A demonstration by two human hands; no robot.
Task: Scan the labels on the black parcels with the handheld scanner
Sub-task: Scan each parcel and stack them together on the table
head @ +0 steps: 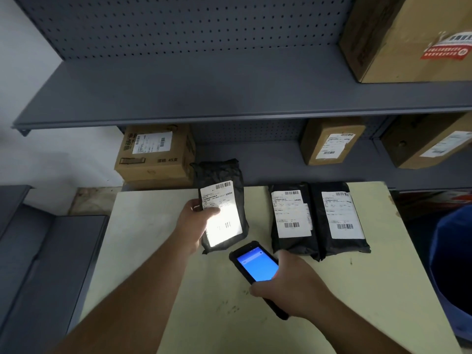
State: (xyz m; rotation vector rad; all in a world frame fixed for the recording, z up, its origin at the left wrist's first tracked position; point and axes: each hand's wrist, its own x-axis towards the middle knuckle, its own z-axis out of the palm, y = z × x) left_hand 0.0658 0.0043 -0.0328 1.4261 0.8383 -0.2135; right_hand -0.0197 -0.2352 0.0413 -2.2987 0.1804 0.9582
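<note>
My left hand [194, 221] grips a black parcel [221, 175] by its left edge and holds it tilted above the pale table [153, 238]. A bright light washes out the lower part of its white label [221, 215]. My right hand [288, 287] holds the black handheld scanner [256, 268], blue screen lit, its top end pointed at that label from just below. Two more black parcels [291, 217] [339, 217] lie flat side by side on the table to the right, each with a white label facing up.
Grey metal shelving with a pegboard back stands behind the table. Cardboard boxes [155, 154] [332, 140] [429, 141] sit on the lower shelf and a large box [413, 37] on the upper right. A blue bin [452, 272] stands at the right, a grey cabinet [38, 264] at the left.
</note>
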